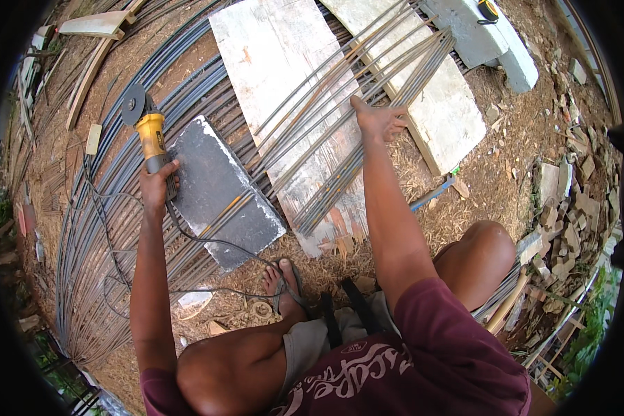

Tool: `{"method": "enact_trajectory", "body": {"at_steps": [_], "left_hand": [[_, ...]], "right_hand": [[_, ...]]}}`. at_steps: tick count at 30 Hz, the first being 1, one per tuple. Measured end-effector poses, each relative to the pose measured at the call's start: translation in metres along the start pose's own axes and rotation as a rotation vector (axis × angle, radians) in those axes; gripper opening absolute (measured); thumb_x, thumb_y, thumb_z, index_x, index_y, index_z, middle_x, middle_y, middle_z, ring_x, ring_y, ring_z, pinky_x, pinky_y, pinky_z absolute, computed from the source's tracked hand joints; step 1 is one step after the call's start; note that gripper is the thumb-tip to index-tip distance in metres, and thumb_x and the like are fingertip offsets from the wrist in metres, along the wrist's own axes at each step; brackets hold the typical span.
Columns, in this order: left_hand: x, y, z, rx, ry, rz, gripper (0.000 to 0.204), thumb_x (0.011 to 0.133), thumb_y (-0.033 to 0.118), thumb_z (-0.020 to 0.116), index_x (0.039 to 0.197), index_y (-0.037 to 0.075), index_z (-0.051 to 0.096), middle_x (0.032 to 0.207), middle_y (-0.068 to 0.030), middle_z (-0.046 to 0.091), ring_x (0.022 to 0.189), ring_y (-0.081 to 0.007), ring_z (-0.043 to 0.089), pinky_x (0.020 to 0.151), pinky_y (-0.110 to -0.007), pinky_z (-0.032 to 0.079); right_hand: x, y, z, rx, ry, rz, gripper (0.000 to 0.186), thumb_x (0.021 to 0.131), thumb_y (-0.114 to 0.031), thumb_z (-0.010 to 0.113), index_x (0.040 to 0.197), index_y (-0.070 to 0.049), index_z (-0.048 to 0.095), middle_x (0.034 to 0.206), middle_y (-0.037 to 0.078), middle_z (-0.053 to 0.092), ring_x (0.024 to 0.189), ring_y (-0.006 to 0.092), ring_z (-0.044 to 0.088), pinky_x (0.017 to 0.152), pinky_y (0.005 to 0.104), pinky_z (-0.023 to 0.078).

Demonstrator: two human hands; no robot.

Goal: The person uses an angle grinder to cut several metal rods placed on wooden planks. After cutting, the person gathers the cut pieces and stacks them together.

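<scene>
My left hand (159, 183) is wrapped round the dark grip of a yellow and black angle grinder (151, 133). Its cutting disc (134, 105) points up and away from me, above the bent rods at the left. Over on the right, my right hand (379, 120) lies across a bundle of thin steel rods (423, 73), thumb and fingers apart. Whether its palm touches them is hidden. These rods cross a whitish wooden board (284, 48) and a pale thick slab (445, 118). Cut rod ends (310, 218) rest on the board's near part.
A dark slab (211, 177) lies on many long curved rods (83, 229). The grinder's black cord (236, 247) runs past my foot. A grey concrete block (475, 35) holds a yellow tape measure (488, 10). Broken rubble (568, 222) is piled at the right.
</scene>
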State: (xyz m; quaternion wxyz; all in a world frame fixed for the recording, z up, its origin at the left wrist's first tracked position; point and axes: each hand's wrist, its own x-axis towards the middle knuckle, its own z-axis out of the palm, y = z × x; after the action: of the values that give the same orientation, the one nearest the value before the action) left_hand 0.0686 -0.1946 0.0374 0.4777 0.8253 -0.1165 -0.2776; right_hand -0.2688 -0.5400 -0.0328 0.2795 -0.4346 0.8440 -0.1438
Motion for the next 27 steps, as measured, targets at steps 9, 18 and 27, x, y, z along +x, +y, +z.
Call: {"method": "enact_trajectory", "body": {"at_steps": [9,18,27], "left_hand": [[-0.004,0.003,0.001,-0.044,-0.003,0.015,0.034,0.085,0.012,0.086,0.106,0.004,0.061,0.083,-0.0041,0.067,0.061,-0.0132,0.064,0.056,-0.028,0.056],[-0.003,0.002,0.000,-0.058,-0.006,0.018,0.032,0.084,0.011,0.087,0.102,0.004,0.061,0.081,-0.0042,0.068,0.059,-0.0135,0.063,0.054,-0.029,0.054],[-0.001,0.000,0.001,-0.088,0.014,0.015,0.032,0.084,0.010,0.086,0.103,0.004,0.061,0.083,-0.0052,0.069,0.060,-0.0146,0.064,0.054,-0.030,0.055]], "right_hand": [[0.004,0.016,-0.008,0.140,-0.017,-0.042,0.131,0.072,-0.045,0.091,0.166,-0.001,0.011,0.149,0.034,0.037,0.147,0.0504,0.034,0.118,0.0665,0.032],[0.002,-0.019,0.002,-0.178,0.045,-0.105,0.152,0.057,-0.087,0.087,0.167,-0.007,0.020,0.160,0.032,0.029,0.147,0.0475,0.030,0.109,0.0683,0.036],[0.005,-0.036,0.012,-0.216,0.053,0.017,0.139,0.062,-0.078,0.089,0.167,-0.011,0.026,0.165,0.029,0.029,0.149,0.0489,0.029,0.106,0.0705,0.038]]}}
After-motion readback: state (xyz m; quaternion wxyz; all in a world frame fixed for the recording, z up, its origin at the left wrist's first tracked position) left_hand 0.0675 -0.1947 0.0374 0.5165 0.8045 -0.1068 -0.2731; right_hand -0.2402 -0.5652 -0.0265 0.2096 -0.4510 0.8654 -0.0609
